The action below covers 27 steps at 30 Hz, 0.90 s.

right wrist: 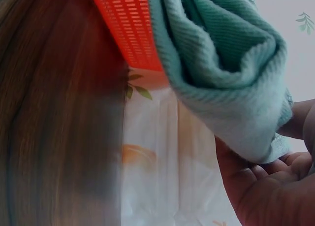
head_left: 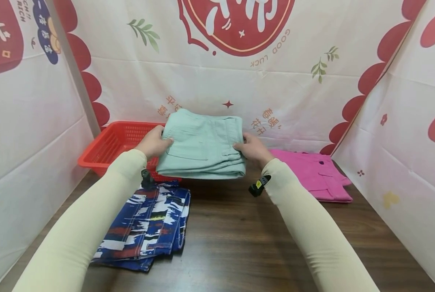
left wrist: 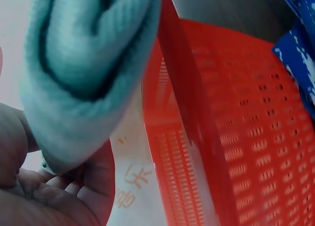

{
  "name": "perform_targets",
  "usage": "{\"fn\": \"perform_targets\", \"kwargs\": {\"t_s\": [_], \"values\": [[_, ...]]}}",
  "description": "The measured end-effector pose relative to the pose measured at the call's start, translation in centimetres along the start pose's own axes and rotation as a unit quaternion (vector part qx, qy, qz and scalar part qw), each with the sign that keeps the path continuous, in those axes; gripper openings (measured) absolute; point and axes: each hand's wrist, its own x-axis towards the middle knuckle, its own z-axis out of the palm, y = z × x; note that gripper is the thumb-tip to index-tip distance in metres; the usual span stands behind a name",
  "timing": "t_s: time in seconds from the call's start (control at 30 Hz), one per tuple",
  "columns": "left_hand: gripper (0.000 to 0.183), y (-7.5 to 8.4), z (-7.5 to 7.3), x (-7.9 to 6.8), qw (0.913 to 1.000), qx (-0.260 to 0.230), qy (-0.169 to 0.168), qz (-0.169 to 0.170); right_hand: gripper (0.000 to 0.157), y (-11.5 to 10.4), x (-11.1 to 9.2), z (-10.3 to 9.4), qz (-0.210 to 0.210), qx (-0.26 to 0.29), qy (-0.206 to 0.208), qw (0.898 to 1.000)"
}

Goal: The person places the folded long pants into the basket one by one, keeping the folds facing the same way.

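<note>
Folded mint-green pants [head_left: 199,142], thick with several layers, are held up over the far part of the table. On one side edge my left hand [head_left: 153,142] pinches them, thumb on top and fingers underneath. The opposite edge is gripped the same way by my right hand [head_left: 254,149]. In the left wrist view the rolled fold of the pants [left wrist: 88,117] sits between thumb and fingers, beside the red basket [left wrist: 236,113]. Likewise, the right wrist view shows the layered end of the pants [right wrist: 231,103] over the fingers. The pants hide part of the basket.
A red perforated plastic basket [head_left: 87,162] stands at the back left. Nearer, a folded blue patterned garment [head_left: 148,227] lies under my left forearm. To the right, a folded pink garment [head_left: 312,174] rests on the brown wooden table [head_left: 232,243]. Printed cloth walls [head_left: 294,89] enclose the table.
</note>
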Motion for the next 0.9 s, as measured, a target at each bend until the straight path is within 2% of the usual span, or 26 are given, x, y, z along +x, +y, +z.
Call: {"fn": "perform_targets", "kwargs": {"t_s": [0.27, 0.47, 0.9], "values": [[0.047, -0.6, -1.3, -0.3, 0.9997, 0.018, 0.015, 0.001, 0.050, -1.0, 0.4, 0.9, -0.023, -0.014, -0.007, 1.000], [0.049, -1.2, -2.4, -0.6, 0.9995, 0.024, 0.018, -0.005, 0.046, -1.8, 0.9, 2.0, -0.042, 0.012, -0.019, 0.999], [0.051, -1.6, -4.6, -0.6, 0.9971, 0.065, 0.039, 0.007, 0.043, -3.7, 1.6, 3.2, -0.055, -0.011, 0.000, 0.998]]}}
